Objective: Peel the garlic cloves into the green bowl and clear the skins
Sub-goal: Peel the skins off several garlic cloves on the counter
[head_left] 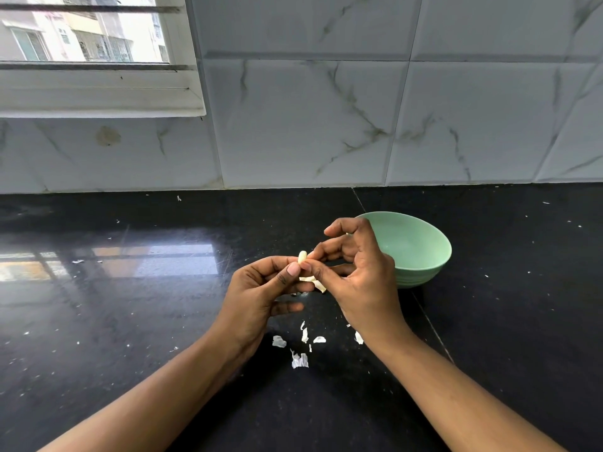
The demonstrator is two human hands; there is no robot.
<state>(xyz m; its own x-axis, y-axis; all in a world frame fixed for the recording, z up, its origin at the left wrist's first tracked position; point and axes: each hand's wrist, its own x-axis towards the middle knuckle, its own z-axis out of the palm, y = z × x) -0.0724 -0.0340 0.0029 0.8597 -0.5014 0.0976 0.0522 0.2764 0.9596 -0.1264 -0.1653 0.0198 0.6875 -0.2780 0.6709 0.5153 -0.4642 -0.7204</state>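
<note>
The left hand (257,288) pinches a garlic clove (302,256), its top already bare. The right hand (359,275), meeting it, pinches the same clove where loose skin hangs. Just right, the green bowl (421,252) shows no cloves (its near side is hidden), so I judge the task early. Torn skins (299,360) lie uncleared on the glossy black desk (130,321), below a window (91,37) and a marbled tile wall (326,125).
</note>
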